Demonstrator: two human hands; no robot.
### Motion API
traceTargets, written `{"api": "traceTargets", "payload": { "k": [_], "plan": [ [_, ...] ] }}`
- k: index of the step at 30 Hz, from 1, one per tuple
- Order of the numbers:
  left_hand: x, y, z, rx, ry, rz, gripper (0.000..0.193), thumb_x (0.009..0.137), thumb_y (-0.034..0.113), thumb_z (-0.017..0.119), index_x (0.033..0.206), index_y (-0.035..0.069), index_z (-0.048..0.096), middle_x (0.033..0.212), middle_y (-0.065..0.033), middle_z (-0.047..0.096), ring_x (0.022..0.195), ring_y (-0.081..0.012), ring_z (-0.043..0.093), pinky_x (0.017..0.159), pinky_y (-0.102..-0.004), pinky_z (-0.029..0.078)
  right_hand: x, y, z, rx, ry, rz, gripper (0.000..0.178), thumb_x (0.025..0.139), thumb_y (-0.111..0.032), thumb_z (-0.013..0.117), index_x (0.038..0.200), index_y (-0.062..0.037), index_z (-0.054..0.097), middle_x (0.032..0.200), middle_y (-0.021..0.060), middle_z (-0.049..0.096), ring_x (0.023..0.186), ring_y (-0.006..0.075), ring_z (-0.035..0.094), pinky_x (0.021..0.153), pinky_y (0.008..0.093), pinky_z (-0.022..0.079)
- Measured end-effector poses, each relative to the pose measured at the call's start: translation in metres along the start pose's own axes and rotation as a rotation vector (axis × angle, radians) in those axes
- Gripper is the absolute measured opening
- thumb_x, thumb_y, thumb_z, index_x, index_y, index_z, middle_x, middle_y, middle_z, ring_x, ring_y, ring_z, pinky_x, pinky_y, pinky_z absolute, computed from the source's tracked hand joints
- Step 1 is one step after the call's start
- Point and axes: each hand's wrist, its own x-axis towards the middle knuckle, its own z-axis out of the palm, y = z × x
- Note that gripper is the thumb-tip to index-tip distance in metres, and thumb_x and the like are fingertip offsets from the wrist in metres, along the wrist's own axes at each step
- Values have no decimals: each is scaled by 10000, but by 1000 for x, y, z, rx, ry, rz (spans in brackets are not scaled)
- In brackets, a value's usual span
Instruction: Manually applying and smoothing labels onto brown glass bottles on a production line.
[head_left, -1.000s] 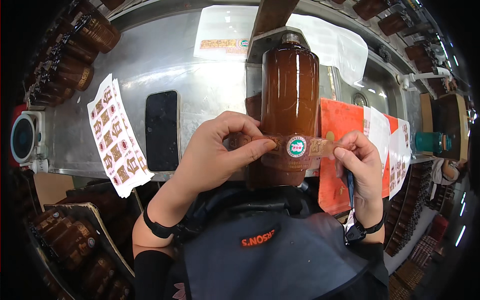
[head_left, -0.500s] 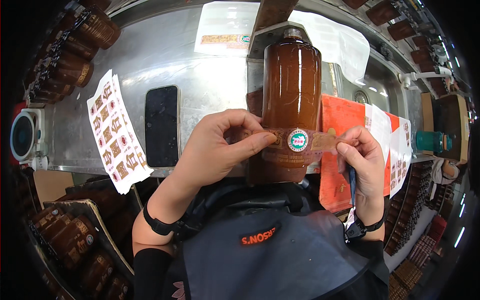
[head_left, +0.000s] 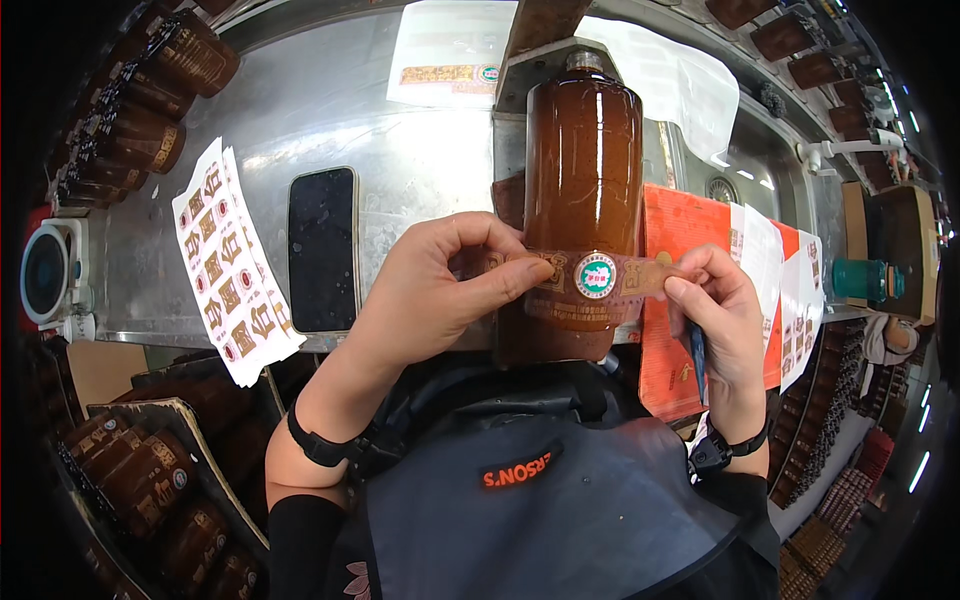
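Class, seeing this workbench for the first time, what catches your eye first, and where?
A glossy brown bottle dominates the centre, its neck pointing away. Across its lower part, the left hand and right hand hold a label strip with a round green emblem. To the bottle's right sits a bright orange sheet.

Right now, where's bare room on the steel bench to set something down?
Bare steel bench between phone and brown bottle, beyond left hand; also between phone and upper white sheet. Crowded: right of bottle, orange sheet, label sheets.
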Motion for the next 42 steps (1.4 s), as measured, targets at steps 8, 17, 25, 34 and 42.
{"api": "traceTargets", "payload": {
  "k": [8,17,25,34,42],
  "plan": [
    [1,-2,-3,-22,-38,-65,95,899,71,717,877,11,646,981,-10,627,856,-53,571,777,-206,463,9,10,-4,1,-2,25,107,921,-79,664,995,-30,605,840,72,701,622,75,591,571,208,465],
    [0,-19,-1,-121,47,15,329,897,117,731,1171,27,571,1063,-22,579,959,-68,544,790,-208,467,23,27,-15,-23,16,26,130,941,-123,654,1020,-24,629,865,57,700,645,71,590,593,198,463],
    [13,-21,-3,127,65,235,681,956,223,664,1488,-27,322,1443,-186,454,1337,-244,449,1108,-335,347,23,3,-1,-58,-26,-176,463,937,-145,656,1357,7,532,1169,113,653,721,60,582,672,226,496],
    [19,-15,17,158,-70,327,1034,824,241,811,1519,-102,126,1466,-223,431,1370,-277,422,1114,-358,349,22,9,21,24,-183,1,694,855,-80,749,1449,36,408,1274,99,569,816,44,606,781,216,493],
    [20,-17,15,142,-85,275,1063,808,230,825,1527,-92,111,1498,-219,391,1402,-282,382,1133,-357,327,27,15,21,75,-212,16,780,840,-190,782,1460,41,369,1291,112,588,802,83,628,647,219,484]
  ]
}}
